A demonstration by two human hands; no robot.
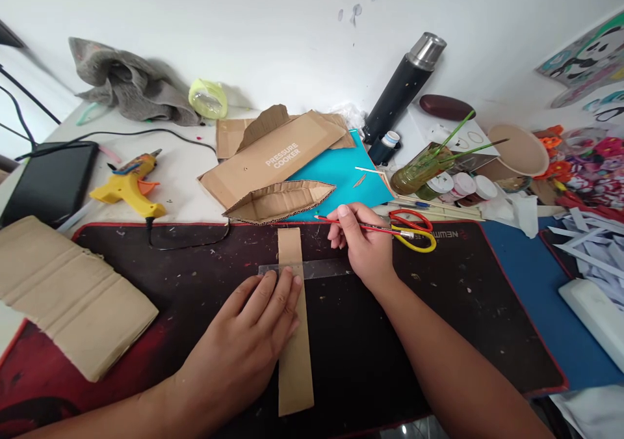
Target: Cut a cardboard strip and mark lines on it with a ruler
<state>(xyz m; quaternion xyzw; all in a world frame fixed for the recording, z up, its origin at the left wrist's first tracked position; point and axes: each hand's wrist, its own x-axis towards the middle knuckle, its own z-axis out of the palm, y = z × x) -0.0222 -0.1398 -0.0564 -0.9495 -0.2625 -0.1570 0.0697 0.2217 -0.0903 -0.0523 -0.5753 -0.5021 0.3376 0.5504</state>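
A narrow cardboard strip lies lengthwise on the dark desk mat. Across its upper part rests a clear ruler. The fingers of my left hand lie flat over the ruler and the strip, pressing on both; its thumb is hidden. My right hand pinches a red pencil, held almost level with its tip pointing left, above the ruler's right part. Just behind the pencil's end are scissors with red and yellow handles. A boat-shaped cardboard piece stands beyond the strip's far end.
At the left are a yellow glue gun with its cord and a folded cardboard sheet. Behind lie a printed cardboard panel and a blue sheet. A black flask, paint jars and paper strips are towards the right.
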